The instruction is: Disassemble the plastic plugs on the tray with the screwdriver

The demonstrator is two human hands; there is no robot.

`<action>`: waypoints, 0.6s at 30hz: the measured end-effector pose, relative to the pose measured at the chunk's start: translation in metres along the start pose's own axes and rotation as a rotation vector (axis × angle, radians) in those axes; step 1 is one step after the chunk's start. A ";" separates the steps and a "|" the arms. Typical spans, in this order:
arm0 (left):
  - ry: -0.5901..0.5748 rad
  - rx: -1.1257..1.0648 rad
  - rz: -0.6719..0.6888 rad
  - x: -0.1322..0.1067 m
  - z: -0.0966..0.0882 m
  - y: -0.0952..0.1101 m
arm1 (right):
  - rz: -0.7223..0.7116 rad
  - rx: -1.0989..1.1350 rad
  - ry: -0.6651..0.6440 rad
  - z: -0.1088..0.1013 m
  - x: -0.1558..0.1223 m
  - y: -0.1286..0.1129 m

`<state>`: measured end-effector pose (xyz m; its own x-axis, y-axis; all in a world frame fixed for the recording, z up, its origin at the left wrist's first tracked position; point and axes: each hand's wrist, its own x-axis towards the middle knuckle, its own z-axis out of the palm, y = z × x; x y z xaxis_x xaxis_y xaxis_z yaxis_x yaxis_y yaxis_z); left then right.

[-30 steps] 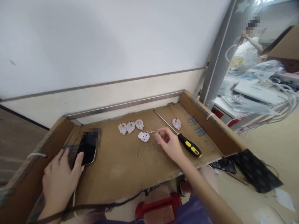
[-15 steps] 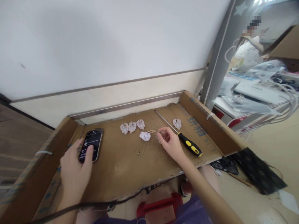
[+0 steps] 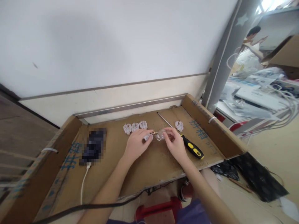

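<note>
My right hand (image 3: 174,142) pinches a clear plastic plug shell (image 3: 160,135) between thumb and fingers, low over the cardboard. My left hand (image 3: 136,142) reaches in beside it, with thumb and fingers apart. A white plug piece (image 3: 148,137) shows between them; whether they touch it I cannot tell. The left fingertips are at small brass pins (image 3: 154,133), which they partly hide. Behind the left hand stand three clear plugs in a row, pins up, one of them a clear plug (image 3: 135,127). Another clear plug (image 3: 179,125) stands beyond the right hand.
A yellow-and-black screwdriver (image 3: 192,147) lies right of my right hand. On the left is a phone (image 3: 93,146), blurred out, with a white cable (image 3: 83,185). Cardboard walls (image 3: 217,126) edge the work surface. A person (image 3: 253,35) is at the cluttered table behind right.
My left hand has left the phone and moved right to the white plug piece and brass pins. My right hand stays near its place with the clear shell. The view has shifted slightly.
</note>
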<state>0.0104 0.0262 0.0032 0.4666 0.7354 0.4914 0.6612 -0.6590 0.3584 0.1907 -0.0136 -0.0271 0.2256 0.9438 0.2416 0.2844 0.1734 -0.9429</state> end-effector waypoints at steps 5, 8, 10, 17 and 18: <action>-0.025 0.093 -0.100 -0.004 -0.006 -0.022 | 0.012 0.022 -0.011 0.001 0.000 0.000; -0.107 0.145 -0.142 0.007 0.000 -0.019 | 0.028 0.064 -0.013 0.002 0.001 0.001; -0.147 0.168 -0.147 0.014 0.005 -0.011 | 0.045 0.104 -0.015 0.003 0.002 0.002; -0.131 0.155 -0.173 0.005 0.013 0.002 | 0.091 0.163 0.009 0.002 0.004 0.000; -0.127 0.154 -0.173 0.003 0.012 0.001 | 0.089 0.156 0.010 0.002 0.004 0.000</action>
<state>0.0202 0.0299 -0.0045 0.4026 0.8554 0.3260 0.8147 -0.4972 0.2985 0.1899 -0.0097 -0.0268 0.2525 0.9548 0.1569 0.1146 0.1314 -0.9847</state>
